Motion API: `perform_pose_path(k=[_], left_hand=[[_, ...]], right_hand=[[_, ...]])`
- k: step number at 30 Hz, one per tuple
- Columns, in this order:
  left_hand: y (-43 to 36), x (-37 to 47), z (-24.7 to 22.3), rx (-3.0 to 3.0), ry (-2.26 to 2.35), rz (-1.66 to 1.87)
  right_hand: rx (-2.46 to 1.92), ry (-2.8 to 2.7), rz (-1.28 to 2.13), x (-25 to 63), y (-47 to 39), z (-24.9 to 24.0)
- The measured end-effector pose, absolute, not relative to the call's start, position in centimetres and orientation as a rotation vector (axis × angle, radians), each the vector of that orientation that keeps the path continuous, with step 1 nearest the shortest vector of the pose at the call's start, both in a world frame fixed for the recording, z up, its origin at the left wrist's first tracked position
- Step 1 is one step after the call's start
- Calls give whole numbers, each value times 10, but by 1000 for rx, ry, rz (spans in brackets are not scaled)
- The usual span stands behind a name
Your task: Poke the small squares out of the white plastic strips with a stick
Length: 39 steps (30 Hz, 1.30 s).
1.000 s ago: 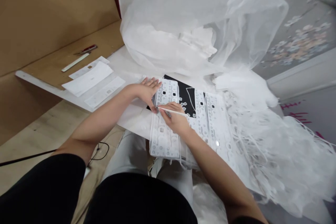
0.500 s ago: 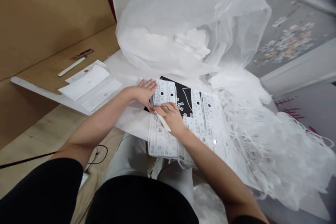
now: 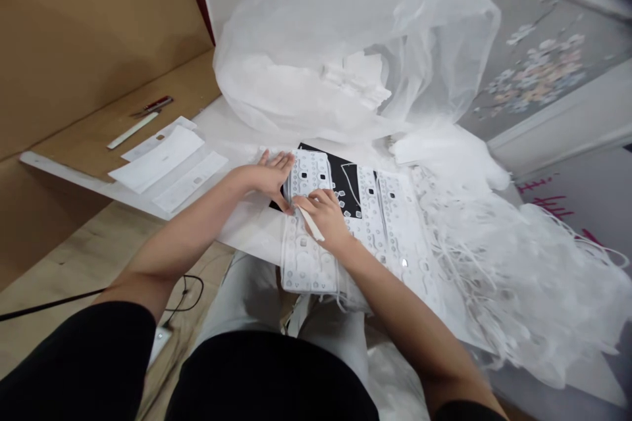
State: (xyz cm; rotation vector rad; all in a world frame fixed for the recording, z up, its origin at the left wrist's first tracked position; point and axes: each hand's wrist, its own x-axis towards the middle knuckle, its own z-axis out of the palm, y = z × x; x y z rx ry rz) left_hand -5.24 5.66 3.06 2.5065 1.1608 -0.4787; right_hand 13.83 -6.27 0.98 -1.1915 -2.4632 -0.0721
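Clock directions take the right hand [image 3: 328, 220] as the dial centre, with 12 o'clock at the top of the view. The right hand is closed, with the thumb and fingers clamped on the white strip [image 3: 311, 225]; the strip slants down toward the wrist, its upper end at the patterned sheet [image 3: 310, 266]. The left hand [image 3: 274, 179], at 10 o'clock, is open: palm down, fingers spread, thumb angled toward the strip's upper end, pressing at the left edge of the patterned sheet. This sheet lies on the table [image 3: 239, 214], extending from 11 to 7 o'clock. The black board [image 3: 349, 179] shows at 1 o'clock, small cut pieces [image 3: 340, 194] on its surface. Further patterned panels [image 3: 395, 223] lie at 3 o'clock, with the white scrap heap [image 3: 533, 283] beyond them. The translucent bag [image 3: 355, 20] is at 12 o'clock; the paper slips [image 3: 158, 161] are at 10 o'clock, past the left hand.
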Motion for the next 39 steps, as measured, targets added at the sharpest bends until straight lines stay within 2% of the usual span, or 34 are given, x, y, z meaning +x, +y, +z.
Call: perform_pose_path(k=[18, 27, 39], left_hand=[[52, -46, 40, 2484, 1164, -522], [55, -51, 32, 2463, 1158, -461], [52, -47, 35, 2414, 1197, -504]], right_hand=[[-1180, -2292, 74, 142, -54, -1], [-1204, -2120, 509, 146, -47, 0], [-1120, -2263, 438, 153, -52, 4]])
